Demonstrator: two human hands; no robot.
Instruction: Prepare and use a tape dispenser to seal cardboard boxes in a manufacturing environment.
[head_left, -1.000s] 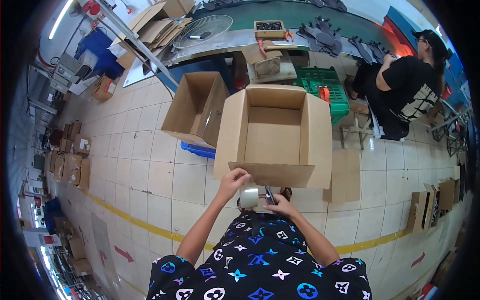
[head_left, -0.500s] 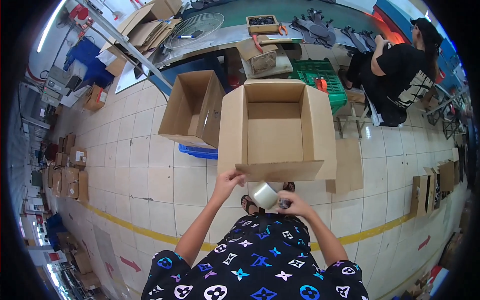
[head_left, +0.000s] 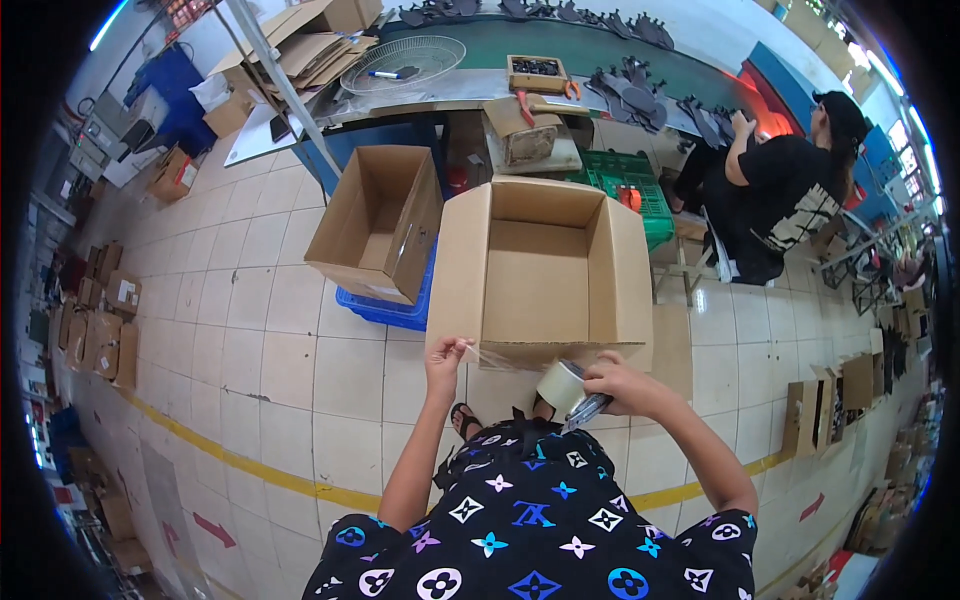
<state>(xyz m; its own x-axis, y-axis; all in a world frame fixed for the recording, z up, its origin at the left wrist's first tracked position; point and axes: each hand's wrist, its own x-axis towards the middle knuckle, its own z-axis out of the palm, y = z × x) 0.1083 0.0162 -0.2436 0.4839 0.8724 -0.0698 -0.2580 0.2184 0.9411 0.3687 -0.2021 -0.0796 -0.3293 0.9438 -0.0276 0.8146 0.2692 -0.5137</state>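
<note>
An open cardboard box [head_left: 540, 280] stands in front of me, its side flaps folded out and its inside bare. My right hand [head_left: 628, 384] is closed around a tape dispenser [head_left: 588, 410] that carries a thick roll of clear packing tape [head_left: 560, 385], just below the box's near edge. At the near left corner, my left hand [head_left: 445, 366] pinches the free end of the tape. A shiny strip of clear tape [head_left: 490, 357] seems to run from those fingers along the near edge toward the roll; part of it is hard to make out.
Left of the box, a second open carton [head_left: 385, 225] rests on a blue crate [head_left: 400, 300]. A green crate [head_left: 625, 190] stands behind it to the right. A co-worker [head_left: 770, 190] sits at the long bench [head_left: 480, 85]. Cardboard [head_left: 672, 345] lies on the floor at right.
My right hand has moved right with the dispenser, which is now turned. The near flap no longer stands up toward me. My left hand stays near the left corner, with tape now visible.
</note>
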